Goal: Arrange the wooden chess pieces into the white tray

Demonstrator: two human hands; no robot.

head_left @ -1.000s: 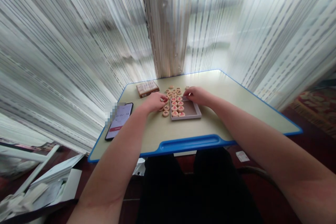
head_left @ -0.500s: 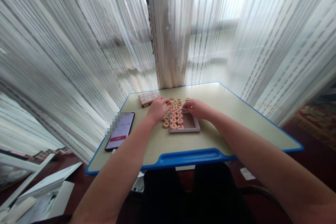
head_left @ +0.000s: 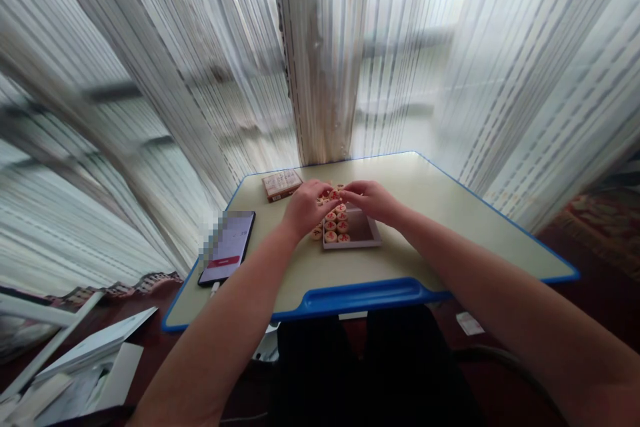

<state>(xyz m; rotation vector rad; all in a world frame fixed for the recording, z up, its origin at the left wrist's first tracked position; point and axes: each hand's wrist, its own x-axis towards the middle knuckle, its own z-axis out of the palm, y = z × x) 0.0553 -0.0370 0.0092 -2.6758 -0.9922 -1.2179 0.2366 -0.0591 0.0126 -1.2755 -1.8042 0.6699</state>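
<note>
Over the far edge of a shallow white box (head_left: 353, 245), my two hands come together at a round wooden Chinese chess piece (head_left: 335, 194) with a red character. My left hand (head_left: 306, 205) grips it from the left, thumb and fingers curved round. The fingertips of my right hand (head_left: 371, 200) pinch at its right side. Inside the box, red-marked pieces (head_left: 343, 227) lie in two columns on the left; the brown bottom shows on the right. Outside its left wall lies a dark-marked piece (head_left: 317, 233). More loose pieces behind the box are partly hidden by my fingers.
A patterned box (head_left: 283, 184) lies at the table's back left. On the left edge rests a phone (head_left: 227, 257) with a cable. The pale table (head_left: 440, 207) has a blue rim and a front groove (head_left: 363, 295). Curtains (head_left: 325, 80) hang behind it.
My left hand has moved right with the red-marked piece. My right hand has shifted left and away from the box, so its fingertips meet the piece.
</note>
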